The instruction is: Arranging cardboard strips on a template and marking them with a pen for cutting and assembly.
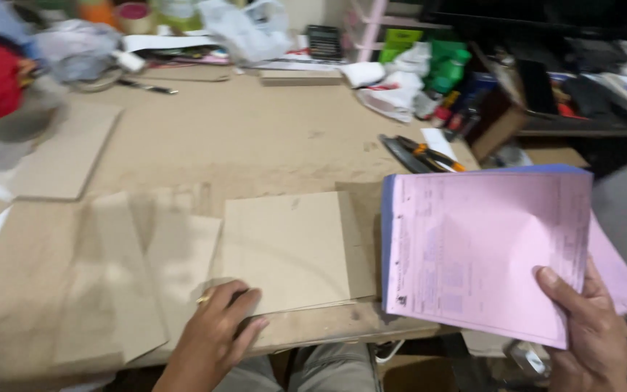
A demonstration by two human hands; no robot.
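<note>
I have a single view, from the camera worn on the head. It sits above the near edge of the brown worktable (255,138) and faces forward and steeply down, close in. The left hand (215,337) enters at 7 o'clock and the right hand (589,334) at 5 o'clock, both cut by the bottom edge. Cluttered shelves (546,65) close the frame at 1 o'clock; the table's far side is at 12. With no second view, nothing overlaps.
</note>
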